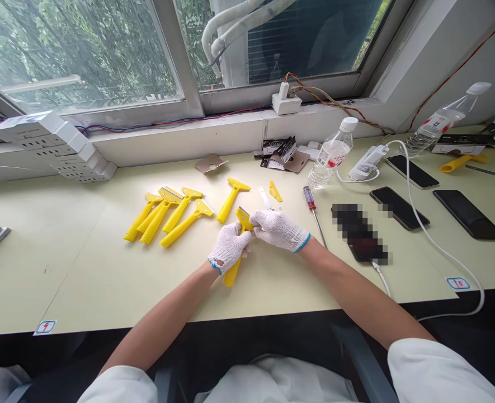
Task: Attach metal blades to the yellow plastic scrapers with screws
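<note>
My left hand (229,246), in a white knit glove, is wrapped round the handle of a yellow scraper (231,275) with its head pointing away from me. At the right end of that head, the fingers of my gloved right hand (281,229) are pinched together; what they hold is hidden. Just beyond the right hand lie a loose metal blade (264,198) and a yellow cover piece (275,191), with tiny parts near them. Another yellow scraper (232,200) lies behind my left hand. Several more scrapers (155,215) are grouped to the left. A screwdriver (310,198) rests at the right.
Several phones (399,208) and a white charging cable (435,252) cover the right side. Water bottles (333,154), a power strip (367,162) and opened black packaging (283,154) stand toward the window. A stack of white boxes (58,145) is at the back left.
</note>
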A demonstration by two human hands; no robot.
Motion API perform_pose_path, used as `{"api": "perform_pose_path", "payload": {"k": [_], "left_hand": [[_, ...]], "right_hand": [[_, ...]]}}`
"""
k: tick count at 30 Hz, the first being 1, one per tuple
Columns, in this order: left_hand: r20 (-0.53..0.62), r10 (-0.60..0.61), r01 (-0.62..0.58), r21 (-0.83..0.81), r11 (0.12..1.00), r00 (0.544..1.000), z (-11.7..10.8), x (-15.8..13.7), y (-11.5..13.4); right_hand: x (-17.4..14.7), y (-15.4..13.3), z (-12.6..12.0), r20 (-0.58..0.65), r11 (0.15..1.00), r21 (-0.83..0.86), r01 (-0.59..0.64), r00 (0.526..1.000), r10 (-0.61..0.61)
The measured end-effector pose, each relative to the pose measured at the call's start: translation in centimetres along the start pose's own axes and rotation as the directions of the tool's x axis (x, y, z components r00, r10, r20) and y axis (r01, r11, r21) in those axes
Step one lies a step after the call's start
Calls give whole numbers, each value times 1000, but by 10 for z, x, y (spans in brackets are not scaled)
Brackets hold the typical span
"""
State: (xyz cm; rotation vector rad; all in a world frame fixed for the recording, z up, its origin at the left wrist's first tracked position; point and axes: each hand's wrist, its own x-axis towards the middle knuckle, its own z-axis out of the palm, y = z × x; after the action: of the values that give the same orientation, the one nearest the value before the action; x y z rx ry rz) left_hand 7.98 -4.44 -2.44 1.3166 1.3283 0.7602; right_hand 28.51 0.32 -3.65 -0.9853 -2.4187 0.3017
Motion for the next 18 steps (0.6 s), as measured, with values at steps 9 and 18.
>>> {"api": "perform_pose_path", "payload": {"k": [9,18], "left_hand": [[48,-35,35,1,999,998,-9,-1,5],[254,-111,126,-43,991,961,-27,2,15]], "right_hand": [[2,0,10,51,958,-206,199,980,-193],[3,-4,-3,145,919,-179,353,933,-330]]}}
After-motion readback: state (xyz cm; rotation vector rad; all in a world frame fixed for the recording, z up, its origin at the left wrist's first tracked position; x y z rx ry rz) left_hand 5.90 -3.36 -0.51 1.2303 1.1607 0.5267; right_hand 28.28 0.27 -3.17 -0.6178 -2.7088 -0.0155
